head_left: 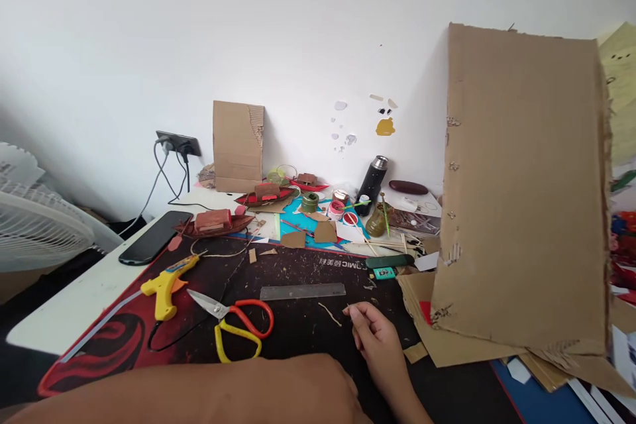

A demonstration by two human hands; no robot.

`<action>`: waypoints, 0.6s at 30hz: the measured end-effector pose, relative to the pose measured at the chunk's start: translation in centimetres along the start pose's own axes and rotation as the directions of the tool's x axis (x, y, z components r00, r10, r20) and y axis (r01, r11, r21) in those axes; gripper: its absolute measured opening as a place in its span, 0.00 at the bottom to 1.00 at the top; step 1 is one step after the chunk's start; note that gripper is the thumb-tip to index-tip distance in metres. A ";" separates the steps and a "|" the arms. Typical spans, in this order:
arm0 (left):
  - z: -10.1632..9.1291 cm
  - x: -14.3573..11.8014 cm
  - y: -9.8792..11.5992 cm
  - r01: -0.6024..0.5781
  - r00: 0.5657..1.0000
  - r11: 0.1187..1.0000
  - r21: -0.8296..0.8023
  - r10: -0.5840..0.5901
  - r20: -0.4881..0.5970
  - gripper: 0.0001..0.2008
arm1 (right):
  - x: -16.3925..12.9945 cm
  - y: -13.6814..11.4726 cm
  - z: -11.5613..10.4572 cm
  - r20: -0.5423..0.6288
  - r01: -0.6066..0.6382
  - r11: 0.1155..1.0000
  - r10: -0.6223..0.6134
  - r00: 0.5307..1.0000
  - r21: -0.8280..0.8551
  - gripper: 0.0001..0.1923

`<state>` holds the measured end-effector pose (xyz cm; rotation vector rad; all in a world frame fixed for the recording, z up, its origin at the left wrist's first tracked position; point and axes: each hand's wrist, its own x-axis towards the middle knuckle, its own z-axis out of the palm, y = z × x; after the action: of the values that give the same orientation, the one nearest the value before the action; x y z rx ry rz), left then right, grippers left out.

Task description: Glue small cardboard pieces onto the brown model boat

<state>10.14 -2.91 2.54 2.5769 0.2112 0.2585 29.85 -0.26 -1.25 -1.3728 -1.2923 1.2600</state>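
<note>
My right hand point(378, 339) is over the dark mat, thumb and forefinger pinched together; what sits between the tips is too small to make out. A short tan piece of twine point(330, 315) lies just left of those fingertips. My left forearm crosses the bottom of the view, and my left hand point(334, 387) is beside the right wrist with its fingers hidden. Scissors point(233, 323) with one red and one yellow handle lie partly spread on the mat. Beyond the hands is a clear ruler point(303, 291). A yellow glue gun point(169, 286) rests on the left.
A large cardboard sheet point(521, 192) stands at the right. Model boats point(216, 222), paint jars point(336, 211) and a black thermos point(371, 185) crowd the back. A phone point(155, 238) and a white fan point(40, 225) are on the left. A teal box point(384, 273) lies near the cardboard.
</note>
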 end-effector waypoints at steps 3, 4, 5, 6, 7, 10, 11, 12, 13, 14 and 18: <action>-6.0 -3.2 2.0 0.092 0.988 0.996 -0.005 -0.092 -0.122 0.06 | 0.0 -1.0 0.3 0.019 -0.028 1.000 0.028 0.999 -0.003 0.46; -8.2 -4.6 2.3 0.174 0.967 0.984 -0.021 -0.175 -0.183 0.10 | 0.1 -1.4 0.5 0.028 -0.042 0.999 0.042 0.999 0.003 0.46; -10.5 -6.0 2.4 0.273 0.934 0.961 -0.044 -0.276 -0.229 0.12 | 0.1 -1.9 0.7 0.037 -0.055 0.998 0.055 0.998 0.010 0.47; -12.8 -7.7 2.2 0.370 0.883 0.926 -0.082 -0.377 -0.280 0.14 | 0.1 -2.3 1.0 0.040 -0.060 0.998 0.059 0.997 0.016 0.47; -15.0 -9.4 1.8 0.484 0.789 0.863 -0.145 -0.502 -0.355 0.15 | 0.2 -2.8 1.3 0.039 -0.056 0.998 0.055 0.998 0.020 0.47; -21.0 -14.8 -0.4 0.671 0.430 0.689 -0.274 -0.663 -0.613 0.24 | 0.7 -3.8 2.6 0.027 -0.001 1.000 0.000 1.000 0.031 0.45; -22.6 -16.5 -1.3 0.698 0.325 0.649 -0.302 -0.663 -0.674 0.26 | 0.9 -4.0 3.0 0.032 0.014 0.999 -0.015 0.999 0.039 0.45; -24.0 -18.0 -2.2 0.714 0.213 0.613 -0.339 -0.651 -0.728 0.28 | 1.1 -4.2 3.5 0.042 0.024 0.999 -0.026 0.999 0.047 0.44; -25.2 -19.3 -3.1 0.724 0.108 0.576 -0.379 -0.637 -0.763 0.27 | 1.3 -4.3 4.0 0.055 0.028 0.998 -0.031 0.998 0.055 0.44; -26.1 -20.4 -4.1 0.729 0.019 0.541 -0.418 -0.627 -0.779 0.26 | 1.5 -4.2 4.5 0.070 0.027 0.998 -0.031 0.997 0.061 0.44; -28.4 -23.7 -8.9 0.734 -0.190 0.425 -0.529 -0.620 -0.761 0.22 | 1.8 -3.3 5.2 0.068 0.007 0.998 -0.011 0.998 0.060 0.45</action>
<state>-20.09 14.01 18.28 1.5254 2.0759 1.2952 24.13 1.57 1.11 -1.2905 -1.2954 1.3392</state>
